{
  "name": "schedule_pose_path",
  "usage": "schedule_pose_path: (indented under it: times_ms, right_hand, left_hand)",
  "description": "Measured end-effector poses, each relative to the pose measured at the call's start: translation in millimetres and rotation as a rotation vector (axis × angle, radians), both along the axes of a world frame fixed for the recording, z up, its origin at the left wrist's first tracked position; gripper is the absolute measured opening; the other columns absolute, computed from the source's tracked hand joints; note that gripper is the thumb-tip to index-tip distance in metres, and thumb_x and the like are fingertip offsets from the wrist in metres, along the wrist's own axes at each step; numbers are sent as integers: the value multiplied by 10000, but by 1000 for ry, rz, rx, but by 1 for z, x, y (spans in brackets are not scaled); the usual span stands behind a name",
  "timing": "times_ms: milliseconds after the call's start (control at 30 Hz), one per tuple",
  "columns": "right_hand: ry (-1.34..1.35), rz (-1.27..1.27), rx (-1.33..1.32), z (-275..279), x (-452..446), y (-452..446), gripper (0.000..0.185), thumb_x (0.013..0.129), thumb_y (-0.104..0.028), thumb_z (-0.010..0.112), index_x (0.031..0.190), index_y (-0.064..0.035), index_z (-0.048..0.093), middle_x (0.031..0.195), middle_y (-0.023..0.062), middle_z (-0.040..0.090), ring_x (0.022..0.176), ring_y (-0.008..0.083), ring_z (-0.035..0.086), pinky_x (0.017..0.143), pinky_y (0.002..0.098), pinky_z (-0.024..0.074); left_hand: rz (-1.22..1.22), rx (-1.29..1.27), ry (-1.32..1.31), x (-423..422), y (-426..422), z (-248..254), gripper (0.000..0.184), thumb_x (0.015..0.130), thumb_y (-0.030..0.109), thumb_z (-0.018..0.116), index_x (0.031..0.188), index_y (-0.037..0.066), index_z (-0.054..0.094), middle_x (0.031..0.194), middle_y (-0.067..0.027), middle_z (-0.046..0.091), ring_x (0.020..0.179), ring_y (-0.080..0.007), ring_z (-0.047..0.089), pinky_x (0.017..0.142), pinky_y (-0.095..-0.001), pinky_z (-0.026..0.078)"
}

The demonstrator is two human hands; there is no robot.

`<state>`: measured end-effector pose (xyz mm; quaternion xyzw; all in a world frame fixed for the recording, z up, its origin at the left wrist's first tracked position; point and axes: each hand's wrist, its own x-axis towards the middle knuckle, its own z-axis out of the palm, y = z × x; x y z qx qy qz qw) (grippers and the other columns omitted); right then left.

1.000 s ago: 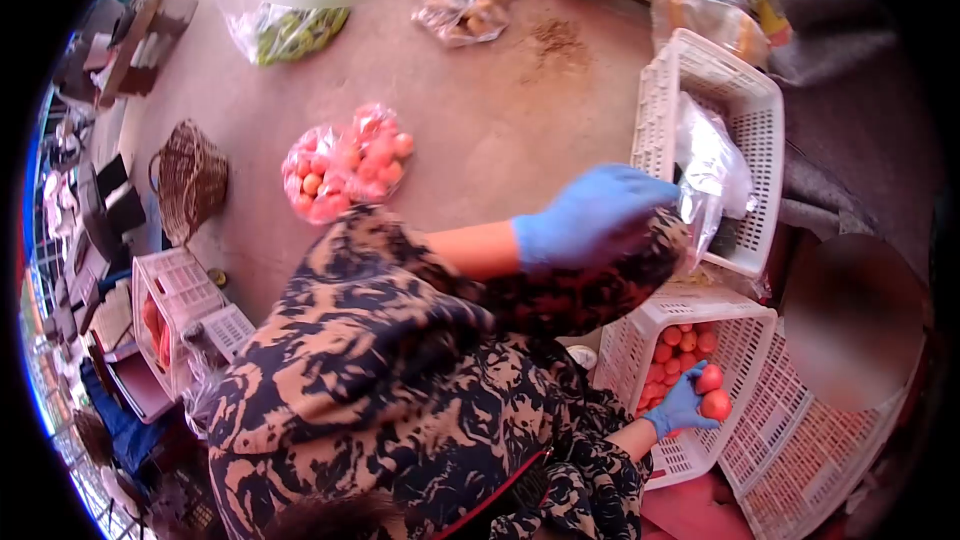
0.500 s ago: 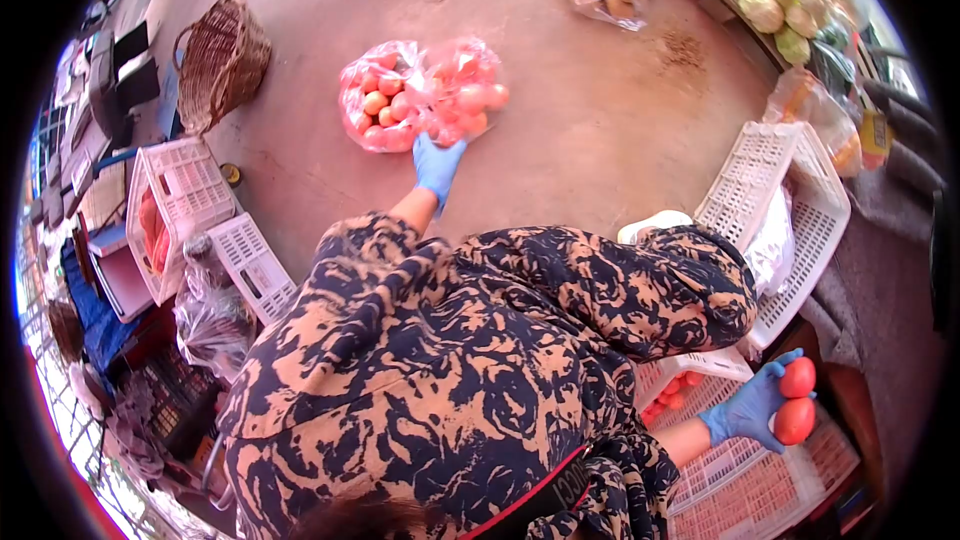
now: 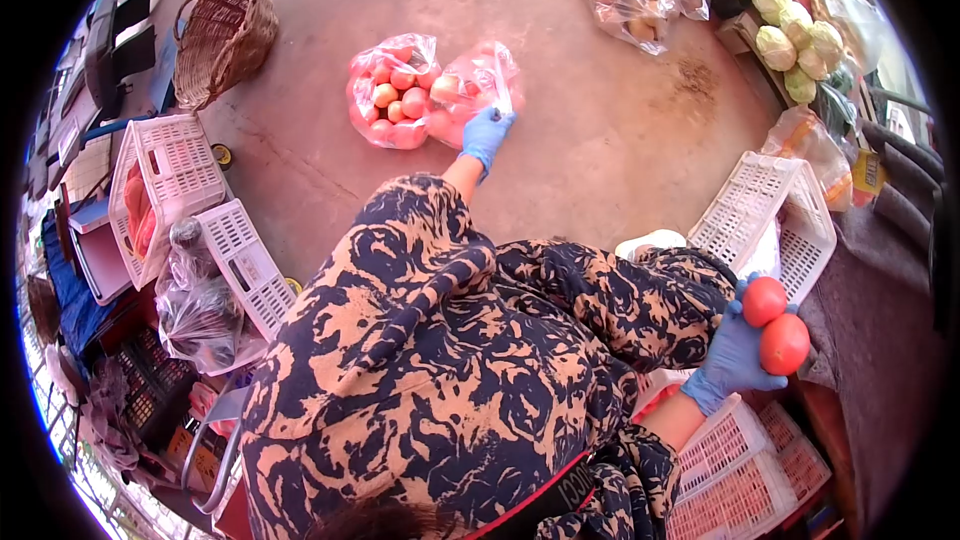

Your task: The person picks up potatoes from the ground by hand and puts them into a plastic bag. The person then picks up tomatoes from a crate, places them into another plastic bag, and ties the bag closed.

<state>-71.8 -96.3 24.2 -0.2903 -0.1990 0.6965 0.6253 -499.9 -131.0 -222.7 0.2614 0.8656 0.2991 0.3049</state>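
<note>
My left hand (image 3: pixel 485 140), in a blue glove, pinches the near edge of a clear plastic bag (image 3: pixel 488 75) of tomatoes on the floor. Touching that bag on its left is another open plastic bag (image 3: pixel 412 47), with red and paler tomatoes (image 3: pixel 414 102) showing inside. Out to the right, my gloved right hand (image 3: pixel 738 352) holds two red tomatoes, a smaller one (image 3: pixel 764 301) and a larger one (image 3: pixel 784 344), side by side. Below that hand stand pale plastic crates (image 3: pixel 720 450).
A wicker basket (image 3: pixel 226 40) stands at the upper left. White crates (image 3: pixel 185 160) and a knotted plastic bag (image 3: pixel 200 315) lie at the left. Another white crate (image 3: pixel 750 200) is at the right. Cabbages (image 3: pixel 785 20) and a bag of brownish produce (image 3: pixel 635 0) are at the upper right.
My left hand has shifted right along the bag's edge, and the right-hand bag's rim is pulled upward. My right hand has come up and inward with both tomatoes. The view has shifted slightly.
</note>
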Motion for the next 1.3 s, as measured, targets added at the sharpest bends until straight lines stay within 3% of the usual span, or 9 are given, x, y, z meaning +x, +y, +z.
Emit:
schedule_pose_path:
  times_ms: [200,433,567,667,700,767,933,1100,1300]
  right_hand:
    - [16,67,-21,-12,6,-3,935,505,-571,764,1242,-111,418,1268,134,401,1155,370,373,857,406,388]
    - [30,74,-38,-14,-7,2,930,522,-606,740,1248,-127,411,1251,105,420,1152,350,379,875,402,370]
    - [35,166,-37,-22,-17,0,956,532,-616,732,1272,-122,383,1260,104,411,1160,351,381,880,412,364]
    - [-157,135,-32,-24,-34,0,968,534,-607,741,1284,-122,368,1257,110,412,1146,355,401,875,403,375]
    - [-255,182,29,-22,-43,2,966,516,-578,767,1269,-100,398,1276,94,400,1161,294,406,964,454,333]
    - [-627,429,77,-18,-53,4,908,523,-517,786,1248,-105,427,1256,112,408,1163,294,404,968,446,339]
    - [-1375,683,740,3,-118,7,726,479,-361,801,1121,-125,560,1187,204,429,1143,350,416,968,428,350]
    - [-1475,912,903,4,-144,1,673,521,-348,783,1115,-113,572,1251,261,369,1156,416,390,978,442,331]
    - [-1197,740,636,-13,-134,-2,697,676,-375,716,1260,-90,461,1352,181,328,1234,312,361,996,404,329]
  left_hand:
    - [74,90,-333,6,-42,-8,366,799,239,623,1076,10,558,814,-87,640,655,-151,640,531,-249,489]
    - [648,699,-624,-52,-69,19,212,848,182,539,964,5,530,826,-100,649,715,-205,635,727,-304,484]
    - [825,478,-806,-64,-101,-13,193,802,114,545,957,0,538,846,-133,638,716,-268,646,704,-344,494]
    - [407,-36,98,-40,-97,24,228,754,105,598,945,-7,544,924,-168,628,782,-288,635,723,-370,480]
    - [280,7,436,-15,-85,61,331,720,160,665,974,-19,552,1016,-183,598,902,-280,603,769,-368,459]
    - [-49,414,401,21,-57,101,433,712,226,705,1034,-19,551,1049,-182,579,992,-240,563,825,-343,442]
    - [-327,100,-1788,116,-18,188,615,844,507,516,1256,60,416,1185,-133,522,1065,-218,531,937,-355,427]
    - [17,-95,-2045,131,-26,174,651,822,543,518,1229,43,427,1122,-137,553,943,-258,595,823,-368,506]
    - [1,224,-1792,104,-24,171,652,810,526,547,1234,45,423,1165,-198,533,895,-303,612,761,-417,526]
